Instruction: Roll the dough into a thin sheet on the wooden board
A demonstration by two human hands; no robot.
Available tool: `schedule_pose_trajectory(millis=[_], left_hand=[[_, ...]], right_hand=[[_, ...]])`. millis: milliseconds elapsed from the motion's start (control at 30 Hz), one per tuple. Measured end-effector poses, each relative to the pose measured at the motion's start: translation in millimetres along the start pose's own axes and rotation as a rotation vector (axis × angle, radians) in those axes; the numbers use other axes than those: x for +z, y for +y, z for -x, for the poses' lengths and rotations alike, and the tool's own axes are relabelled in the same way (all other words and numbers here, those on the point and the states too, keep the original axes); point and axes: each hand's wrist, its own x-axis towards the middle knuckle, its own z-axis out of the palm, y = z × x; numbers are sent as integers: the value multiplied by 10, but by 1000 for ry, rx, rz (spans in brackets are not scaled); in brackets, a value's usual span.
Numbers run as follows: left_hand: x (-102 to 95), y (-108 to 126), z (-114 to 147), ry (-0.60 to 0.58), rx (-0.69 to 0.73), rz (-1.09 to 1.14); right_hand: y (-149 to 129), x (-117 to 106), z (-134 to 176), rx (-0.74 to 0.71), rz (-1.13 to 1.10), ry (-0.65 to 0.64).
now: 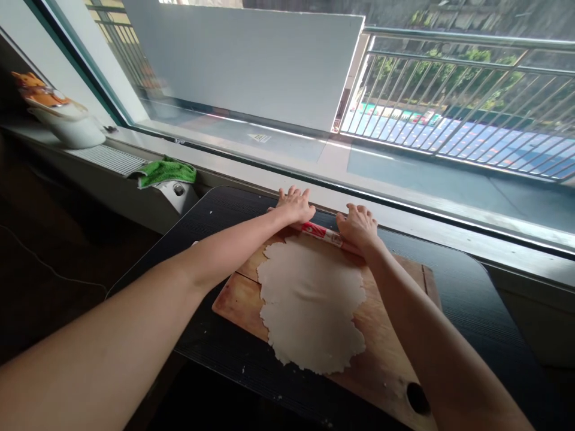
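A rolling pin (330,235) with a red and white wrapper lies across the far edge of a thin sheet of dough (314,299). My left hand (296,205) rests palm down on the pin's left end, fingers stretched forward and spread. On its right end lies my right hand (359,224), also flat with fingers extended past the pin. The pale dough has ragged edges and a few wrinkles in its middle. Beneath it is a wooden board (238,299), and the dough's near edge reaches over the board's front edge.
The board stands on a black table (467,299) against a window sill (413,233). At left, a green cloth (166,172) and a white pot (72,123) with an orange figure (36,90) sit on a ledge. A round hole (417,398) pierces the board's near right corner.
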Motion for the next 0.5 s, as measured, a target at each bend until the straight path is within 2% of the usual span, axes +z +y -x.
schedule_pose_trajectory(millis=[100, 200, 267, 400, 500], left_hand=[[80, -67, 334, 1, 85, 1], [135, -103, 575, 78, 149, -30], [124, -85, 503, 99, 150, -32], [48, -20, 103, 60, 87, -9], [28, -26, 112, 9, 65, -12]], right_hand=[[12, 55, 383, -134, -16, -23], [30, 96, 628, -297, 19, 25], [35, 91, 534, -274, 13, 27], [19, 33, 111, -128, -29, 30], [11, 17, 141, -100, -24, 40]])
